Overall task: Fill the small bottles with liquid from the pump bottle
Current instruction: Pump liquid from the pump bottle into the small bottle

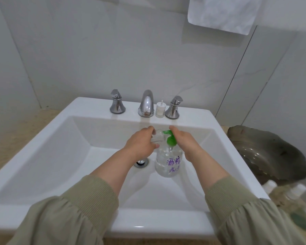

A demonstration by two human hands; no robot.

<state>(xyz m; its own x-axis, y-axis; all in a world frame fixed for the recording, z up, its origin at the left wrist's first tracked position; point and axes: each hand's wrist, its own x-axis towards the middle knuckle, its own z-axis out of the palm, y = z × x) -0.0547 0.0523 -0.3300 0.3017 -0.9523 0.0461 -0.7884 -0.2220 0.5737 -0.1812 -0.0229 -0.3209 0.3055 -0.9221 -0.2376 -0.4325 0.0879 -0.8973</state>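
- Small bottle (157,137) gripped in left hand (140,144), mouth held at the nozzle to catch liquid.
- Right hand (184,140) curled over pump head (170,140), placed to press.
- Pump bottle (168,164) stands in sink (60,121), likely so spills drain.

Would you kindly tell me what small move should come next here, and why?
Probably press the green pump head down with the right hand, which rests on it. The left hand holds a small bottle up at the spout, and the pump bottle stands upright in the sink.
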